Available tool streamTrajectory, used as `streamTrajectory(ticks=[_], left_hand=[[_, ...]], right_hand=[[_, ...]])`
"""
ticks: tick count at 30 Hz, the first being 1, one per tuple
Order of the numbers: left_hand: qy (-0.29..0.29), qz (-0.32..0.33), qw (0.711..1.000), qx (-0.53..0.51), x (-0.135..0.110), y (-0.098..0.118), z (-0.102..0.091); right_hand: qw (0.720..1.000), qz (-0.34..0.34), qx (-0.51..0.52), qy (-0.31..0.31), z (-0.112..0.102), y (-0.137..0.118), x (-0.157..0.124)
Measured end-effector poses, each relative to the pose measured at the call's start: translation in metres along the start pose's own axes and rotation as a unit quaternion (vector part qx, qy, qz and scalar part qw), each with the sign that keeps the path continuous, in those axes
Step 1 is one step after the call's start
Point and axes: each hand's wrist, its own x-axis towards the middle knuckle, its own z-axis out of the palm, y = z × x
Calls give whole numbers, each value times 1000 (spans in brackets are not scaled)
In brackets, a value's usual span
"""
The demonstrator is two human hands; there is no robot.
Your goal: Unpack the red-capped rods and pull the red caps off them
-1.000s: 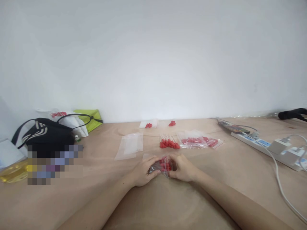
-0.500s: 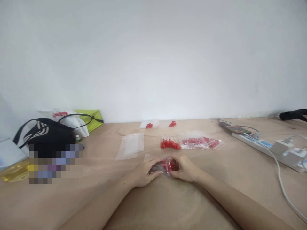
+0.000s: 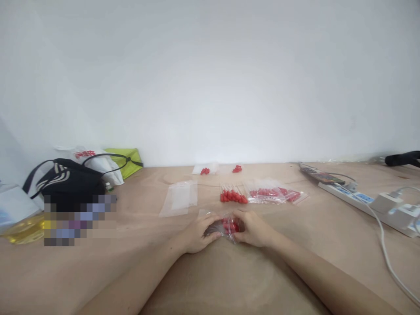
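My left hand [image 3: 197, 232] and my right hand [image 3: 252, 228] meet at the middle of the wooden table [image 3: 229, 280]. Both pinch a small clear plastic bag [image 3: 226, 226] with red-tipped pieces inside, held low over the table. The left fingers grip its left side, the right fingers its right end. Just beyond lies a loose row of red-tipped sticks [image 3: 232, 197] and filled clear bags [image 3: 274, 194]. Empty clear bags [image 3: 180, 199] lie to the left of them.
Two small piles of red pieces [image 3: 204, 170] lie near the wall. A black bag [image 3: 67, 183], white and green bags sit at the left. A power strip [image 3: 367, 201] with plugs, cables and a phone [image 3: 321, 176] occupy the right.
Both hands stay on the small bag with only slight finger shifts. The view has drifted a little, nothing else moved.
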Motion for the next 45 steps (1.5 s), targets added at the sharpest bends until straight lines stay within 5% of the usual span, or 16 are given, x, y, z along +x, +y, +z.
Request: streamTrajectory(ticks=[7,15,20,26,31,36,39,42,45], left_hand=[[-1,-4,1000,-3,0,-3,1],[-1,-11,1000,0,-1,-2,1],[-3,-24,1000,1,-2,-3,1],[-2,-7,1000,-5,0,-2,1],[-8,-9,1000,-12,-2,2,-1],[33,-28,999,-28,12,1,-10],[73,-25,997,-11,42,-3,-15],[92,-26,995,33,79,-10,-12],[68,-30,997,36,107,-18,-5]], right_hand=[[999,-12,-36,8,0,-2,-1],[992,-9,123,22,-9,15,-4],[926,43,375,-15,-8,27,-5],[882,90,462,-32,-18,37,-1],[853,130,504,41,-47,73,-5],[812,148,527,203,-66,97,0],[831,144,461,275,-56,94,14],[891,136,306,307,-33,87,32],[915,103,180,346,-13,84,46]])
